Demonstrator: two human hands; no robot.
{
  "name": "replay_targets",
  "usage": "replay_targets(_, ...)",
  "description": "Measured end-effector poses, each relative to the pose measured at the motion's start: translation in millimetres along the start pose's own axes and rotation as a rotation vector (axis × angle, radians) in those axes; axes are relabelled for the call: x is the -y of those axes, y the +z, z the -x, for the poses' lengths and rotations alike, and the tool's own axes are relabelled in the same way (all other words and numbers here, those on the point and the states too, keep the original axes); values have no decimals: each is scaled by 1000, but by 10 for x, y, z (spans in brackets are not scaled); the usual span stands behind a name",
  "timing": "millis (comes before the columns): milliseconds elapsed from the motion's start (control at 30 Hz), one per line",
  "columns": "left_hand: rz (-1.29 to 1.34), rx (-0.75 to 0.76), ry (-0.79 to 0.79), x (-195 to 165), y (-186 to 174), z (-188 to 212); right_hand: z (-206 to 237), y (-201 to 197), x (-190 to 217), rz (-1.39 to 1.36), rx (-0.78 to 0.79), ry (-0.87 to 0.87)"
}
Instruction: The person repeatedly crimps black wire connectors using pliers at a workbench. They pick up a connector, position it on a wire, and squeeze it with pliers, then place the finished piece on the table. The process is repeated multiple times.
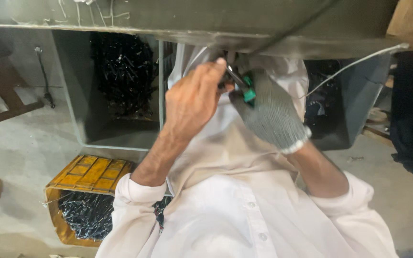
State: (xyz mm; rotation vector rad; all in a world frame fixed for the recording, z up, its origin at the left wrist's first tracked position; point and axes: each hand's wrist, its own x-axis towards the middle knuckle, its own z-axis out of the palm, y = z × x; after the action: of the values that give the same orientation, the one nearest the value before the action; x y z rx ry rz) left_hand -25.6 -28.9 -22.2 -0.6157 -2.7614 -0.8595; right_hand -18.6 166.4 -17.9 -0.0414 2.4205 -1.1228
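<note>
A small tool with a green plastic handle and thin metal shaft (244, 87) sits just above the centre of the frame, right under the edge of the grey-green metal counter (216, 21). The left hand (194, 98), bare, has its grip clenched on the metal end, thumb tip up against the counter's underside. The right hand (273, 114), in a grey knitted glove, is grasping the green handle from below. At the lower left, a yellow cardboard box (89, 174) holds a heap of small black parts (87, 215) on the concrete floor (20, 143).
</note>
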Motion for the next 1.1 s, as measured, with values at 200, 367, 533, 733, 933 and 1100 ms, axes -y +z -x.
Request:
replay_targets(200,344,115,-171,32,-164,-64,-189,36,-41,24,-31,-139)
replay_targets(367,1161,312,-466,3,-299,60,-134,-77,-217,161,-146,-430)
replay_targets(533,1150,214,-477,-96,-292,8,-112,-108,-148,115,-167,-408)
replay_targets(733,352,-64,-205,-212,-253,-138,-82,-71,77,28,-36,-206)
replay_targets(933,587,-342,-662,189,-81,613,-184,-441,417,140,3,-464)
replay_targets(1100,174,-334,-866,698,-91,906,-562,-990,510,553,-122,-388)
